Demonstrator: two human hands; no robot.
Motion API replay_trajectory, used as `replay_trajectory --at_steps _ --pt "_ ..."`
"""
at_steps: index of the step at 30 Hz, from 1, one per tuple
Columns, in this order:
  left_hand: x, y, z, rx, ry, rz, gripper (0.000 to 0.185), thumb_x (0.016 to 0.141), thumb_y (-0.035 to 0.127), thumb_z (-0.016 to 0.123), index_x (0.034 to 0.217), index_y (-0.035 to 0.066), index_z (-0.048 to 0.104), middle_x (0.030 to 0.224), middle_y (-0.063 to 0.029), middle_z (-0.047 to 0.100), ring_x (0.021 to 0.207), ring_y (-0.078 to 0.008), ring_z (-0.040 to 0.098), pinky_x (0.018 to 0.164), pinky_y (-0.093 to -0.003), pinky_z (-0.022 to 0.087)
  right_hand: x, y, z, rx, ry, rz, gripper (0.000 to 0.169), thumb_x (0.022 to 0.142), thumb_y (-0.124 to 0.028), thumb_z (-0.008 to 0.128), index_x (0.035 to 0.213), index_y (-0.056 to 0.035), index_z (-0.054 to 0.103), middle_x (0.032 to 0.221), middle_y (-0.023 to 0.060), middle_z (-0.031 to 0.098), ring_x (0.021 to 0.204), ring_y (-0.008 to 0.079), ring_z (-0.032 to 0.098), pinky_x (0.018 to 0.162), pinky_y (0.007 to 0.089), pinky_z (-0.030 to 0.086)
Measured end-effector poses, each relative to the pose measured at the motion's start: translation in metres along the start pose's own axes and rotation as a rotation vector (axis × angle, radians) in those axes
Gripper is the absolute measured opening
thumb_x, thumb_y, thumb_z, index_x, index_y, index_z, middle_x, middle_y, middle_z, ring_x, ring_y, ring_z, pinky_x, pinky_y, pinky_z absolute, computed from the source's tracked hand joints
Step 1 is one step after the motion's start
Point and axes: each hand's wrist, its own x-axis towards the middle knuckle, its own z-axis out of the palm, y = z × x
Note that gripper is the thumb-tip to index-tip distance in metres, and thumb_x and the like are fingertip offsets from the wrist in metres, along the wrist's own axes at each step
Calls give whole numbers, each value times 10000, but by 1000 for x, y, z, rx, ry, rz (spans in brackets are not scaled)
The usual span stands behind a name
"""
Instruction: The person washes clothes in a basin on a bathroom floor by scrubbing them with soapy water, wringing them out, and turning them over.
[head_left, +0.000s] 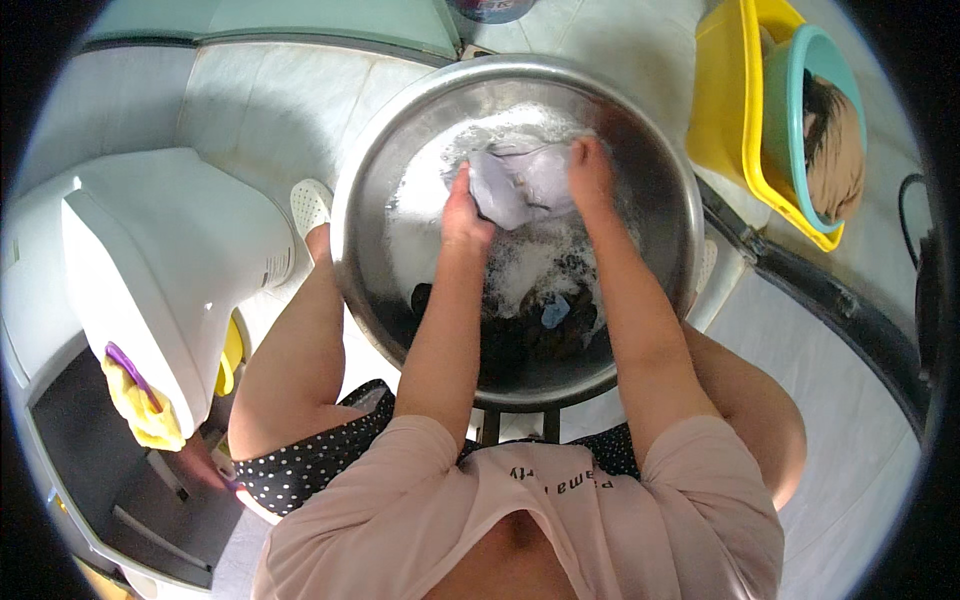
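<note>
A large round metal basin (360, 300) stands between my knees, with foamy water (427, 187) inside. Over the suds, a wet pale lavender cloth (517, 184) is stretched between both hands. My left hand (466, 210) grips its left side, thumb pointing up along the fabric. The right side is bunched in my right hand (592, 169), whose fingers are curled into a fist. Nearer to me in the basin, dark cloth (517, 345) lies soaking, partly under water and foam. A small light blue piece (556, 311) shows on top of it.
At the upper right a yellow plastic tub (724, 105) holds a turquoise basin (796, 127) with brown and black cloth (834, 154). A white toilet (180, 217) is close on my left, with a yellow cloth (142, 401) near it. A black-edged threshold (810, 281) runs along the right.
</note>
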Motion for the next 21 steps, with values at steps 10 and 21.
replay_trajectory --at_steps 10,21 --pt "48 -12 -92 -94 -320 -17 432 932 435 460 1164 81 546 1075 -110 603 992 -275 568 882 -440 453 -113 -126 17 5 -566 -235 338 842 -368 593 990 -65 602 957 189 631 866 348 616 771 429 486" --pt "-4 -18 2 142 -127 -97 329 883 283 517 1113 54 573 1074 -94 627 1002 -244 583 886 -395 452 -30 -89 8 -95 -189 -197 371 864 -398 529 780 -48 618 794 183 623 745 390 594 677 467 462"
